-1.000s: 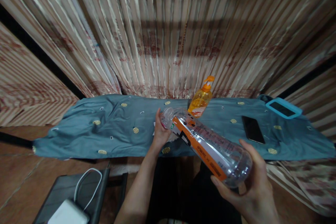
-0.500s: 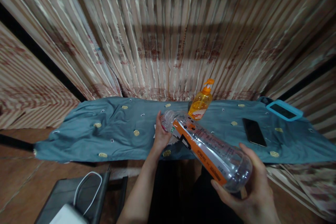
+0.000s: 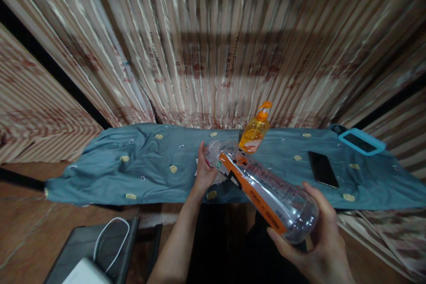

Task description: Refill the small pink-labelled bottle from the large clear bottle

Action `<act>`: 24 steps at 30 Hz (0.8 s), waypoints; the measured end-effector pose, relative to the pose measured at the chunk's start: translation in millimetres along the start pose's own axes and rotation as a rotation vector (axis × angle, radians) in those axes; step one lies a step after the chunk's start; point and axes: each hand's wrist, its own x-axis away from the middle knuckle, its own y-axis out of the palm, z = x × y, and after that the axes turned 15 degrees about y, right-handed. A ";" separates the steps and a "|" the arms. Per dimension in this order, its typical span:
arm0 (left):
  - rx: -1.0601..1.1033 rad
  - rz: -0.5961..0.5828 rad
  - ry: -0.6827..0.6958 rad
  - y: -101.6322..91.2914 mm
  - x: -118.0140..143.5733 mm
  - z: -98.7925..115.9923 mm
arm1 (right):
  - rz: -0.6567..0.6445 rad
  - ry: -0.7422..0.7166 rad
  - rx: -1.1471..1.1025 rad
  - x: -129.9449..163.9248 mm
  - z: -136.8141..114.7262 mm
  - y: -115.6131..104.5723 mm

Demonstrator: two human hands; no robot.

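Note:
A large clear plastic bottle [image 3: 256, 186] with an orange label lies tilted across the space between my two hands, above the table's front edge. My right hand [image 3: 319, 235] is wrapped round its base, thumb below and fingers above. At the upper left end, my left hand [image 3: 205, 171] grips the neck; most of those fingers are hidden. Something pale, perhaps paper, shows on the cloth behind this hand. Just beyond the bottle stands an orange pump bottle [image 3: 254, 135], partly filled with yellow-orange liquid.
A blue-green patterned cloth [image 3: 153, 155] covers the narrow table. On its right lie a black phone [image 3: 322, 168] and a light-blue framed device [image 3: 362, 141]. At lower left, a dark stool [image 3: 75, 242] carries a white box with a cable [image 3: 111, 218]. Striped curtains [image 3: 213, 53] hang behind.
Almost nothing differs. The view has shifted very slightly, while both hands keep the same hold on the plastic bottle.

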 end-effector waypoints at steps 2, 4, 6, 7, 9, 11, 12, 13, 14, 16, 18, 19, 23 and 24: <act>0.017 0.001 -0.001 -0.2 -0.5 1.2 | -0.008 0.006 -0.010 0.0 0.2 0.3; 0.027 0.000 -0.005 -0.6 -0.9 1.8 | -0.023 0.017 -0.032 0.3 0.0 0.7; 0.029 -0.005 -0.008 -0.9 -1.1 1.9 | -0.033 0.019 -0.042 0.3 -0.5 0.9; 0.028 -0.005 -0.008 -0.9 -1.2 1.8 | -0.031 0.014 -0.041 0.1 -0.9 0.8; 0.020 0.003 -0.007 -0.9 -1.4 1.5 | -0.014 -0.012 -0.028 -0.8 -1.9 0.3; 0.001 0.019 -0.001 -0.7 -1.7 0.7 | 0.007 -0.052 -0.006 -2.0 -2.9 -0.6; -0.008 0.023 0.002 -0.7 -1.9 0.1 | 0.010 -0.071 0.004 -2.4 -3.2 -1.1; -0.014 0.021 0.005 -0.8 -2.2 -0.4 | 0.008 -0.085 0.012 -2.7 -3.4 -1.4; -0.014 0.017 0.006 -0.9 -2.4 -0.8 | 0.001 -0.090 0.017 -2.8 -3.4 -1.6; -0.005 0.009 0.005 -1.1 -2.8 -1.3 | -0.011 -0.085 0.024 -2.6 -2.9 -1.4; 0.001 0.006 0.003 -1.3 -3.2 -1.1 | -0.002 -0.087 0.025 -2.2 -1.9 -0.6; -0.002 0.008 0.002 -1.3 -3.4 -0.9 | 0.001 -0.090 0.023 -2.1 -1.2 -0.3; -0.014 0.015 0.001 -1.0 -3.6 0.1 | -0.016 -0.105 0.010 -2.4 2.3 0.2; -0.011 0.017 0.005 -0.8 -3.7 0.2 | -0.022 -0.117 0.007 -2.6 3.0 0.0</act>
